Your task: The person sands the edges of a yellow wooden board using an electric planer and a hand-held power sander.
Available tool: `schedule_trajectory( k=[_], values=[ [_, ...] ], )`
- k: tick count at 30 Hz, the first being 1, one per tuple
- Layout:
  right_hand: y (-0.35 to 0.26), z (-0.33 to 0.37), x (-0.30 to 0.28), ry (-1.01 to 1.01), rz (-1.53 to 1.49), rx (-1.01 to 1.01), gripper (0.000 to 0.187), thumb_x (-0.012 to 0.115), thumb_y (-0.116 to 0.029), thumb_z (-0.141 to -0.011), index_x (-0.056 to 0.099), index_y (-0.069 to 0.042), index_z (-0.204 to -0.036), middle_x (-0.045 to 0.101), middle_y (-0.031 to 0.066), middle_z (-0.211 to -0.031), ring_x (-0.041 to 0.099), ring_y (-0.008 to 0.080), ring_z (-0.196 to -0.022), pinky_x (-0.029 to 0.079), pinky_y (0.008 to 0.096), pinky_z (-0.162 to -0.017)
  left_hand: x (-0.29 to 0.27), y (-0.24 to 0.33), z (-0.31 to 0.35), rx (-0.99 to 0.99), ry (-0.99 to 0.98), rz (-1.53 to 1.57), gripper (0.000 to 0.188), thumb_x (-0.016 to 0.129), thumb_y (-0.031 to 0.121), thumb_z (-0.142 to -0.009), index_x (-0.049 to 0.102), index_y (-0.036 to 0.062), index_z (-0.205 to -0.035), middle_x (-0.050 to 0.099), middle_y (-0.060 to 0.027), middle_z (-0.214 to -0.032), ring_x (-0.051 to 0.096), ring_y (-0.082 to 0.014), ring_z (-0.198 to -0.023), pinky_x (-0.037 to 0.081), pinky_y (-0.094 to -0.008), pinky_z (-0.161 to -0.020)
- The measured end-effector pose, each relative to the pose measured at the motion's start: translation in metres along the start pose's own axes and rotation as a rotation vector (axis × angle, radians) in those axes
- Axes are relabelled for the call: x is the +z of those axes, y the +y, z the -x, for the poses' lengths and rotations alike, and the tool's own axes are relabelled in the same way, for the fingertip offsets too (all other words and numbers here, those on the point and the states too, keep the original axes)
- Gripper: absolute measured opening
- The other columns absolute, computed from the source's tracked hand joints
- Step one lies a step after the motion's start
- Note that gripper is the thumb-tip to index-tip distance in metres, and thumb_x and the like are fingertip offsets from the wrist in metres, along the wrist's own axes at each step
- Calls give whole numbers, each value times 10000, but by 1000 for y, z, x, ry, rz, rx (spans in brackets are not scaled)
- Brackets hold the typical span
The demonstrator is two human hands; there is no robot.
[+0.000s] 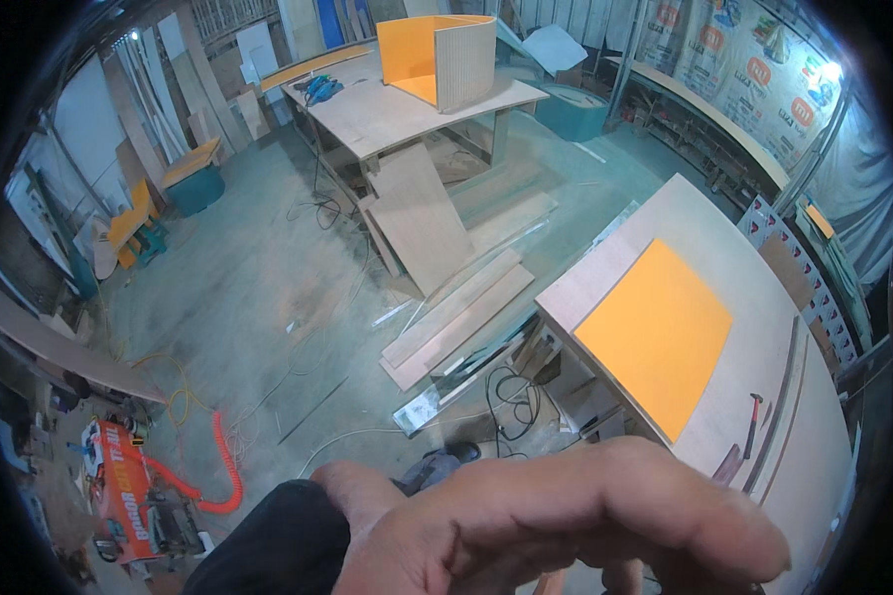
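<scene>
My left hand (526, 516) is raised very close to the camera at the lower edge, in front of a dark sleeve (278, 540). Its fingers reach to the right, loosely bent and apart, and I see nothing held in them. The lower fingers are partly cut off by the frame edge. Behind the hand, farther down, stands a workbench (630, 243) with a flat orange panel (660, 337) on it. A hammer (753, 426) lies to the right of that panel. My right hand is out of view.
Another table (352, 114) bears an orange-lined curved cabinet piece (466, 64) and a blue-green power tool (322, 89). Boards (422, 218) lean and lie below it. Black cables (514, 402) trail across the floor. A red coiled hose (230, 466) lies by an orange machine (124, 486).
</scene>
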State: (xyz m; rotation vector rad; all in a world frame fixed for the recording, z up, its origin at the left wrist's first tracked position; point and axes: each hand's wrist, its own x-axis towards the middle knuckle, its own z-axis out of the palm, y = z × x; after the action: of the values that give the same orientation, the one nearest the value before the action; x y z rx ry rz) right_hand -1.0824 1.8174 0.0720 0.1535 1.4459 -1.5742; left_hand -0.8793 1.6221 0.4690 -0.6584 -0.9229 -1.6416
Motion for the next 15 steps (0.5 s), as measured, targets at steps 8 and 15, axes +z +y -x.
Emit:
schedule_trajectory(
  k=[8, 15],
  values=[
    [3, 7, -30, 44, -58, 24, 469, 595, -481, -923, 523, -61, -1119, 631, 119, -770, 645, 245, -589, 555, 384, -531, -16, 9, 21, -182, -8, -168, 400, 636, 269, -978, 611, -55, -1212, 648, -249, -1136, 655, -230, -903, 538, -314, -782],
    [-31, -14, 8, 60, 84, -258, 340, 604, -273, -961, 515, -59, -1209, 607, 83, -812, 644, 215, -644, 539, 354, -563, -161, -137, 176, -1053, 434, -882, 470, 662, 371, -1004, 595, -33, -1235, 679, -156, -1123, 638, -221, -1120, 488, -341, -966]
  ],
)
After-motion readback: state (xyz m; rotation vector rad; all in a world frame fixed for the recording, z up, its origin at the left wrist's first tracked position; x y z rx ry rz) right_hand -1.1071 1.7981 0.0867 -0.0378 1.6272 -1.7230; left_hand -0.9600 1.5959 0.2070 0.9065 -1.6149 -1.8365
